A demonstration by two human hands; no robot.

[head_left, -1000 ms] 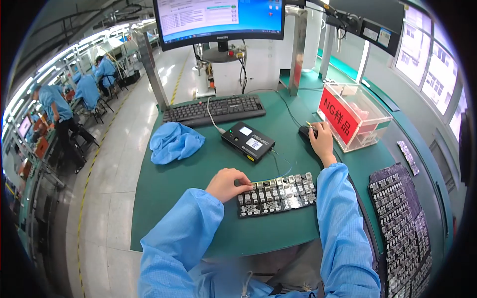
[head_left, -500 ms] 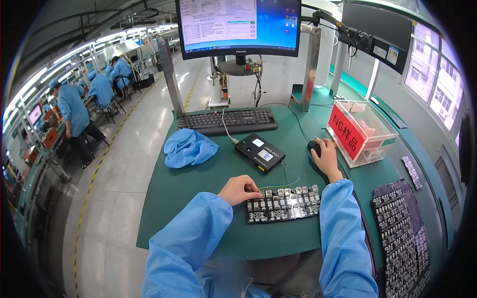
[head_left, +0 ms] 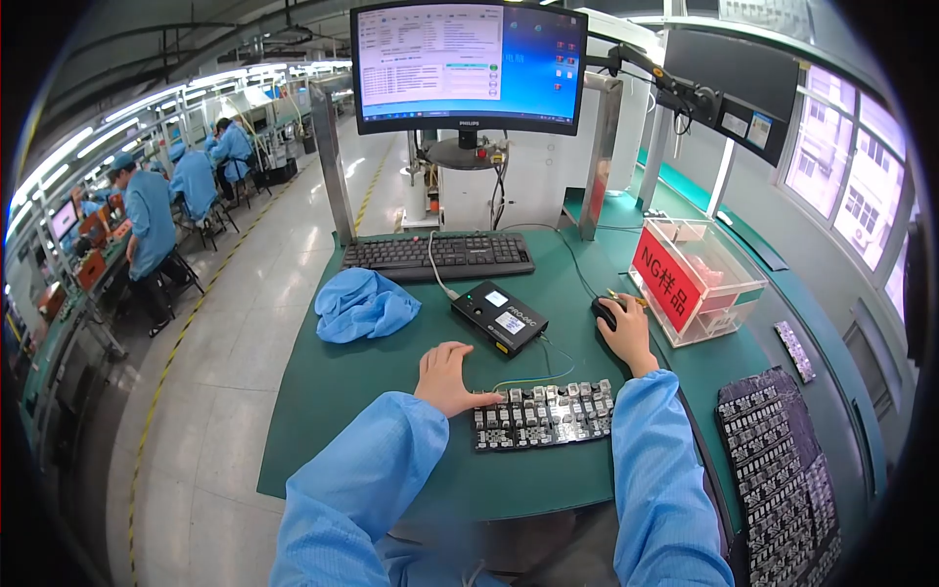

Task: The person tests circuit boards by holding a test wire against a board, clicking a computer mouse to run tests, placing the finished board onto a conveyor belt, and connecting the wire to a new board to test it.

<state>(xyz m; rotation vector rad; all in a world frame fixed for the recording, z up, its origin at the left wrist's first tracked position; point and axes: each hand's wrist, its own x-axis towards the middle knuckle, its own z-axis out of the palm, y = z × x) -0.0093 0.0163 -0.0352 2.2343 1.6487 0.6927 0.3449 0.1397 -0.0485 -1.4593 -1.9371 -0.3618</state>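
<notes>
A panel of small circuit boards (head_left: 544,419) lies flat on the green mat in front of me. At its upper left corner is my left hand (head_left: 448,380), open, with the thumb stretched out to the panel's edge and the fingers spread away from it. My right hand (head_left: 626,333) rests over a black computer mouse (head_left: 607,311), fingers curved around it. A small yellowish, thin item shows by the right fingers; its kind is unclear. Thin wires run from a black box labelled PRO-06C (head_left: 501,318) toward the panel's upper left corner.
A keyboard (head_left: 440,256) and a crumpled blue cloth (head_left: 365,305) lie behind the left hand. Above stands a lit monitor (head_left: 469,64). To the right are a clear box with a red label (head_left: 696,284) and stacked circuit panels (head_left: 778,460). Co-workers (head_left: 147,220) are at the far left.
My left hand has gone from a pinch at the panel's corner to spread fingers. My right hand stays on the mouse. The camera view has tilted up slightly.
</notes>
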